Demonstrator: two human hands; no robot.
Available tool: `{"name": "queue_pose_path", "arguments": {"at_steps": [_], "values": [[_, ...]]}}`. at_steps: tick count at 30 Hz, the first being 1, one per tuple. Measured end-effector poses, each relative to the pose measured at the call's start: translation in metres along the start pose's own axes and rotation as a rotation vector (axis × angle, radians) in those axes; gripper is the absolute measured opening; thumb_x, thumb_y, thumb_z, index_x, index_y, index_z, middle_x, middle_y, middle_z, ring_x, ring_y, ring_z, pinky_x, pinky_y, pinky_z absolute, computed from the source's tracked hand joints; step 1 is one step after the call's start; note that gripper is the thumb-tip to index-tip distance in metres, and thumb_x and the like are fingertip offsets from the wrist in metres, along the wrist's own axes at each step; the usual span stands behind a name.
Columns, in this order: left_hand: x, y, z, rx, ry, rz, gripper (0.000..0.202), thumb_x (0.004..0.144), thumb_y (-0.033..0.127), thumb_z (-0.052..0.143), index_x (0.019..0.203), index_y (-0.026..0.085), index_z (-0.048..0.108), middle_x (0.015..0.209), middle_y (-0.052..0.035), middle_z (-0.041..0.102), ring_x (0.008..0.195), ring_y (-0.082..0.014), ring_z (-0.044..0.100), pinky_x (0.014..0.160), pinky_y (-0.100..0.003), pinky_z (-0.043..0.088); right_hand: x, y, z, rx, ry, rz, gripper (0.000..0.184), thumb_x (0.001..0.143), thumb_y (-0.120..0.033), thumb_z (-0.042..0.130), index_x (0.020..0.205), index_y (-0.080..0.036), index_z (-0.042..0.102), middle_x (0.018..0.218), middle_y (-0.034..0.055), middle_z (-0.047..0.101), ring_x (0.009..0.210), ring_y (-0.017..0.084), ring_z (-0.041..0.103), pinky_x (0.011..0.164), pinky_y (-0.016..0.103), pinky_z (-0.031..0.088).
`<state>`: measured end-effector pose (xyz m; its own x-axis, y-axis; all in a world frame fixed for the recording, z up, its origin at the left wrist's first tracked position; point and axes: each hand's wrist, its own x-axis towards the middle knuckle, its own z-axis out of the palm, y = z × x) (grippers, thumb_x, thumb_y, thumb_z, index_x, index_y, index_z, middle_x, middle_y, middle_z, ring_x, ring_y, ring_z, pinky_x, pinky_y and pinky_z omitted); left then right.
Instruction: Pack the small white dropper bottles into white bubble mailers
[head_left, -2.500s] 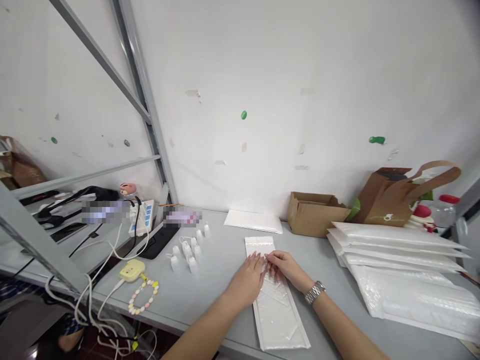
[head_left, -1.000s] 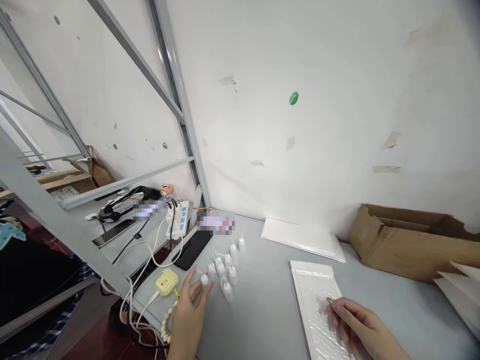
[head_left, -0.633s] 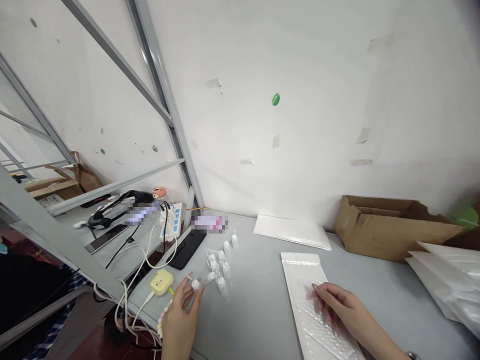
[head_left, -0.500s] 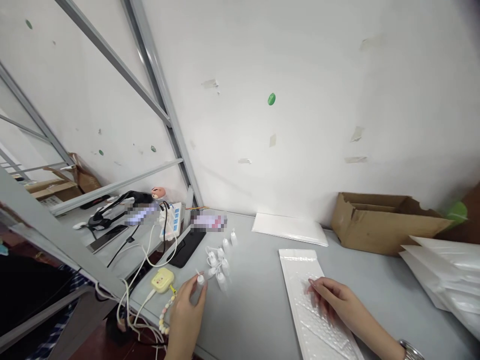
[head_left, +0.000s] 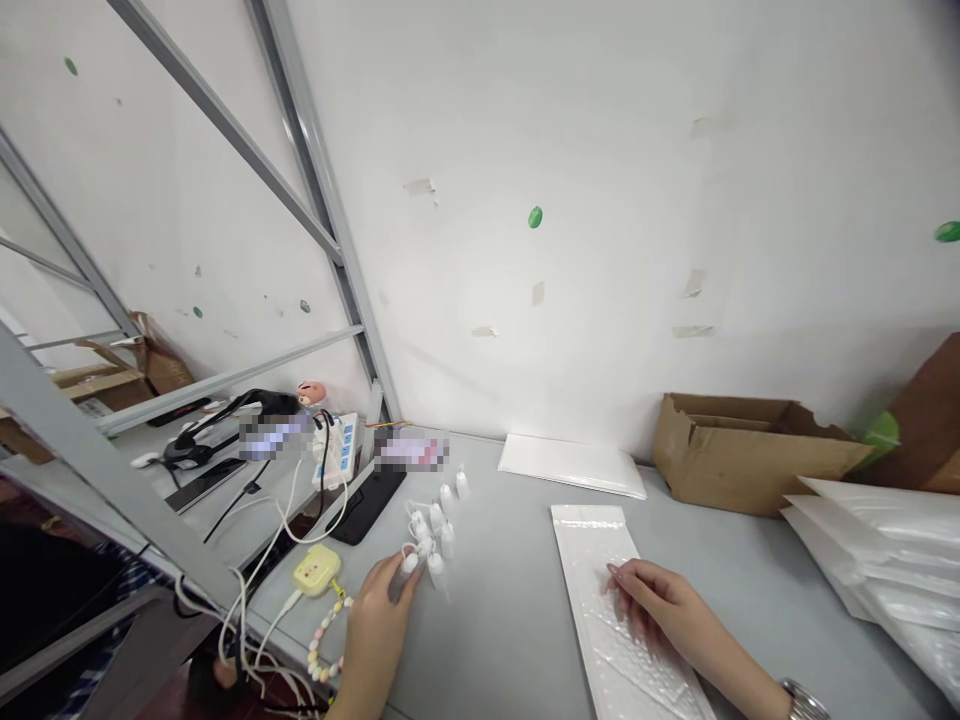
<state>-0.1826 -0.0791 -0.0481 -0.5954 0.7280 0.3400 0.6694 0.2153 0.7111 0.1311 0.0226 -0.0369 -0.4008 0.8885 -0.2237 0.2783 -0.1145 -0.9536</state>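
My left hand (head_left: 379,615) is at the near left of the grey table (head_left: 510,610), fingers pinched on one small white dropper bottle (head_left: 409,564) at the near edge of a cluster of several small white bottles (head_left: 439,520). My right hand (head_left: 660,600) lies on a white bubble mailer (head_left: 592,545) that stretches lengthwise toward me, fingers curled and pressing it down. A wristwatch (head_left: 796,692) shows on that arm.
A flat white envelope (head_left: 571,465) lies by the wall. An open cardboard box (head_left: 750,450) and a stack of white mailers (head_left: 885,545) sit to the right. A yellow device (head_left: 317,570) with a bead strap, a power strip (head_left: 337,445), cables and a metal shelf frame (head_left: 112,470) stand left.
My left hand left the mailer, reached left to the bottle cluster and closed on one bottle. My right hand stayed on the mailer. The view swung left.
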Motion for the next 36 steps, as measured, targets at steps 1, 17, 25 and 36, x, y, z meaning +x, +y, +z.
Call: {"name": "queue_pose_path", "arguments": {"at_steps": [1, 17, 25, 36], "values": [[-0.001, 0.001, 0.0, -0.009, 0.014, 0.006, 0.031, 0.069, 0.046, 0.049, 0.083, 0.022, 0.063, 0.092, -0.0066, 0.068, 0.091, -0.0269, 0.062, 0.08, -0.039, 0.049, 0.001, 0.0, 0.0, 0.0, 0.001, 0.0, 0.051, 0.065, -0.068, 0.049, 0.066, -0.017, 0.056, 0.052, -0.0031, 0.05, 0.04, 0.008, 0.044, 0.036, 0.02, 0.036], [-0.01, 0.002, -0.014, -0.028, 0.051, -0.134, 0.037, 0.065, 0.051, 0.048, 0.084, 0.021, 0.059, 0.095, -0.0081, 0.065, 0.096, -0.0275, 0.057, 0.083, -0.038, 0.045, -0.007, -0.008, 0.011, -0.153, 0.073, -0.166, 0.044, 0.076, -0.06, 0.045, 0.082, -0.02, 0.061, 0.067, 0.0012, 0.057, 0.051, 0.012, 0.049, 0.045, 0.022, 0.04], [-0.012, 0.003, -0.024, -0.1, 0.109, -0.228, 0.037, 0.06, 0.053, 0.055, 0.08, 0.021, 0.059, 0.097, -0.0076, 0.062, 0.092, -0.0275, 0.056, 0.083, -0.039, 0.043, -0.018, -0.019, 0.035, -0.241, 0.007, -0.224, 0.04, 0.083, -0.054, 0.039, 0.1, -0.023, 0.059, 0.072, 0.0017, 0.058, 0.056, 0.014, 0.05, 0.056, 0.025, 0.044], [-0.045, 0.126, 0.044, -0.961, -1.033, -0.215, 0.034, 0.055, 0.036, 0.075, 0.078, 0.013, 0.063, 0.071, -0.0024, 0.064, 0.077, -0.0195, 0.06, 0.077, -0.03, 0.045, -0.023, -0.027, 0.031, 0.175, -0.007, -0.268, 0.046, 0.074, -0.054, 0.055, 0.105, -0.02, 0.062, 0.07, -0.0007, 0.049, 0.046, 0.009, 0.046, 0.043, 0.024, 0.04]]}}
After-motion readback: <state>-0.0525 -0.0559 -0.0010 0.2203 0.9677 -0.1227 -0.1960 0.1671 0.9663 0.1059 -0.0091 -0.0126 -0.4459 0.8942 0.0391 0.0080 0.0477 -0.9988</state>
